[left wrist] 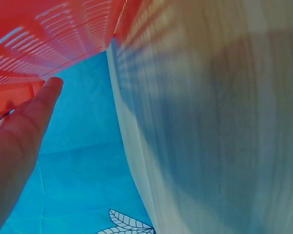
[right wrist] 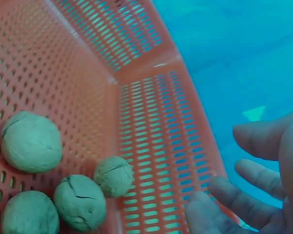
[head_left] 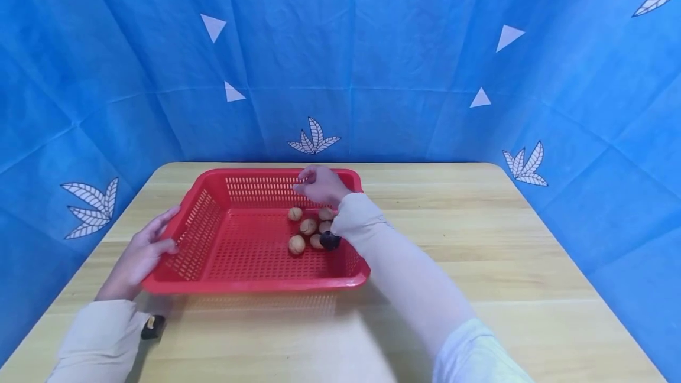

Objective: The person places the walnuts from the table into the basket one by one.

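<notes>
A red plastic basket (head_left: pixel 255 286) with slotted walls sits left of centre in the head view, its near side tilted up off the table. My left hand (head_left: pixel 139 256) grips its left rim; in the left wrist view a digit (left wrist: pixel 34 112) lies along the outside of the wall. Several walnuts (head_left: pixel 297 245) with cracked shells are gathered in the basket's right half. Over the far right part of the basket hovers my right hand (head_left: pixel 321 185), its fingers loosely bent with nothing between them. The right sleeve hides part of the basket's right wall and some walnuts.
A pale wooden table (head_left: pixel 479 235) spreads under the basket and off to the right. Blue cloth (head_left: pixel 351 52) with white leaf and triangle prints hangs behind and along both sides. Dark wrist cameras are on both sleeves, the left one (head_left: pixel 153 327) near the table.
</notes>
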Action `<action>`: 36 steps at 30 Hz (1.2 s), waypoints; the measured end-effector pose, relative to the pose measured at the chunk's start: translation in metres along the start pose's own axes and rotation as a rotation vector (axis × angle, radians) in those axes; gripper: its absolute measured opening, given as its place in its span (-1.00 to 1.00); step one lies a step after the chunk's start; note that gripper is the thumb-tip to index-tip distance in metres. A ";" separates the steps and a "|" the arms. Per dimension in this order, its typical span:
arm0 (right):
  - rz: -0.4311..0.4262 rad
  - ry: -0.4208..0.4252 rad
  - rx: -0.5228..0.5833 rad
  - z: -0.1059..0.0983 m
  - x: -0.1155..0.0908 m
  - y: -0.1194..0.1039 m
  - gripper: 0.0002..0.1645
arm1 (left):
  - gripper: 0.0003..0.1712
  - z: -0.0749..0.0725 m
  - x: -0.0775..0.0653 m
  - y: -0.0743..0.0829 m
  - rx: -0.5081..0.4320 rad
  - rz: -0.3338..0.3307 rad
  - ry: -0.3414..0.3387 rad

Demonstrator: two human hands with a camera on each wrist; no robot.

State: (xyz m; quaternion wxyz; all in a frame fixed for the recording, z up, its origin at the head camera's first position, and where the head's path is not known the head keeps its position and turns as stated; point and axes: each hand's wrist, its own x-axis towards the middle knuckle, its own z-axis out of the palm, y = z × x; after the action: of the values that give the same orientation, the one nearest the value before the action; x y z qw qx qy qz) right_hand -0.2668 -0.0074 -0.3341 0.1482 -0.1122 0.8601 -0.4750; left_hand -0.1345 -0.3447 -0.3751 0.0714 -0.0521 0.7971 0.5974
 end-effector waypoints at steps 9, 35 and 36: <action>-0.086 -0.061 0.255 -0.031 -0.018 -0.003 -0.53 | -0.08 -0.002 -0.002 -0.004 -0.006 -0.014 -0.003; -0.147 -0.097 0.048 -0.105 -0.052 0.144 -0.47 | -0.08 -0.002 0.000 0.000 -0.006 0.002 -0.009; -0.130 -0.115 0.017 -0.105 -0.052 0.146 -0.44 | -0.08 -0.002 0.000 0.000 -0.004 -0.001 -0.009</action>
State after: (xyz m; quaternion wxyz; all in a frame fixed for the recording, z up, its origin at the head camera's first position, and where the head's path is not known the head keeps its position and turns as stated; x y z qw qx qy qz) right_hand -0.2640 0.1684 -0.3981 0.1669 -0.1936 0.8371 -0.4837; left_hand -0.1346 -0.3462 -0.3746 0.0751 -0.0500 0.7955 0.5992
